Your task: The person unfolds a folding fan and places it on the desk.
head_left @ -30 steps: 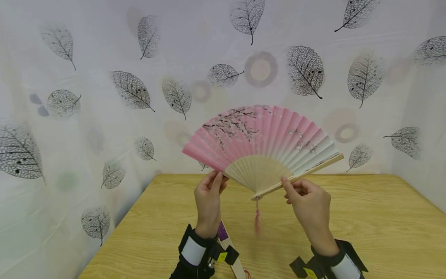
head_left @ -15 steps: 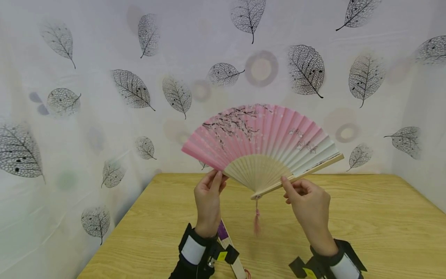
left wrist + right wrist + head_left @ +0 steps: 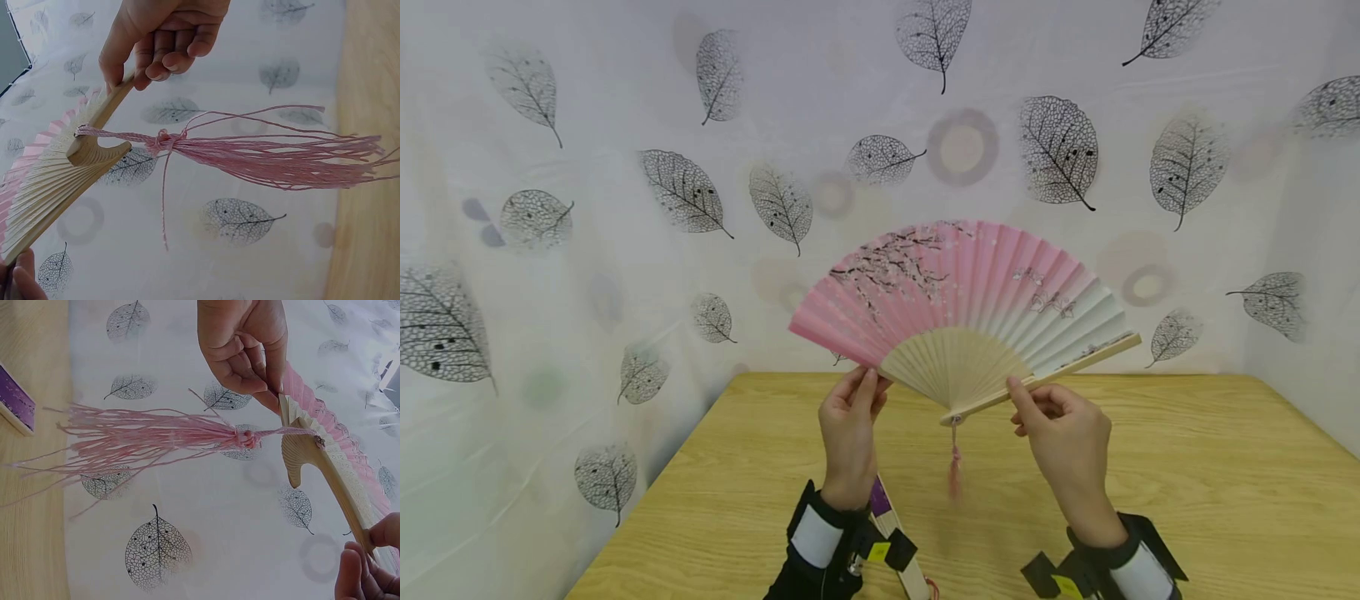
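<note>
A folding fan (image 3: pixel 940 292), spread wide, is held up above the table. Its leaf is pink fading to white, printed with blossom branches and butterflies, on pale wooden ribs (image 3: pixel 958 367). My left hand (image 3: pixel 850 433) pinches the fan's left edge between thumb and fingers. On the other side, my right hand (image 3: pixel 1066 433) pinches the thick right guard stick. From the pivot hangs a pink tassel (image 3: pixel 955 475), seen large in the left wrist view. Both wrist views show the pivot end (image 3: pixel 84 150) and fingers at the fan's edges.
A second, folded fan (image 3: pixel 891 525) with a purple part and a red cord lies on the wooden table (image 3: pixel 1195 467), partly behind my left wrist. A pale curtain (image 3: pixel 842 75) with leaf prints hangs behind and beside the table.
The fan has tilted slightly, its upper rim a little higher and its printed branches shifted slightly left. Both hands keep their pinch in nearly the same place.
</note>
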Motion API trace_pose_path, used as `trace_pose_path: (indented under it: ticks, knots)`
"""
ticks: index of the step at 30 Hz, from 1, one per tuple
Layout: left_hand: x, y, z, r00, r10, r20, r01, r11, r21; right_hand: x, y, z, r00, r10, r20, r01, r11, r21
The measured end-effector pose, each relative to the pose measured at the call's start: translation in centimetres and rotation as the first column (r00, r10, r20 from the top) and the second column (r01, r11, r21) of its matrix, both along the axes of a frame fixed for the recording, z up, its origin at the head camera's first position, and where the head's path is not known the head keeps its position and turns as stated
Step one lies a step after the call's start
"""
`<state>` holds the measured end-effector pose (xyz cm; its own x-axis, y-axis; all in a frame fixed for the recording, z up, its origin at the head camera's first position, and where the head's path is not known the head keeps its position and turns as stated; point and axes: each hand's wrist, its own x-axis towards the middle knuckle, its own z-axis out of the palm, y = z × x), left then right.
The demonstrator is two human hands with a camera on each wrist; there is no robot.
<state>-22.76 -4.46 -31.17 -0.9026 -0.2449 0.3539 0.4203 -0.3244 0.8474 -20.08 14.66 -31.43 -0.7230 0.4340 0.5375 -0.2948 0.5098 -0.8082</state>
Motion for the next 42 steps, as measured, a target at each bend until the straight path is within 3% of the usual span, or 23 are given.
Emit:
trace_pose_path:
  ticks: [7, 12, 16, 27, 42]
  knots:
    - [-0.1, 0.1, -0.1, 1.0, -0.002, 0.014, 0.002, 1.0, 0.008, -0.1, 0.4, 0.2, 0.994, 0.08, 0.07, -0.073, 0.993, -0.098]
    - [-0.1, 0.1, 0.0, 1.0, -0.002, 0.025, 0.002, 0.999, 0.032, 0.1, 0.7, 0.7, 0.966, 0.208, 0.156, -0.171, 0.959, -0.226]
    - [-0.1, 0.1, 0.0, 0.999, -0.001, 0.034, -0.001, 0.998, 0.066, 0.1, 1.0, 1.0, 0.945, 0.267, 0.19, -0.213, 0.941, -0.262]
    - [-0.3, 0.1, 0.1, 0.997, 0.021, 0.077, -0.032, 0.989, 0.144, 0.1, 1.1, 1.2, 0.919, 0.316, 0.237, -0.246, 0.927, -0.282]
    - [-0.2, 0.2, 0.2, 0.997, 0.02, 0.076, -0.036, 0.977, 0.208, 0.2, 1.2, 1.3, 0.885, 0.381, 0.267, -0.278, 0.893, -0.354]
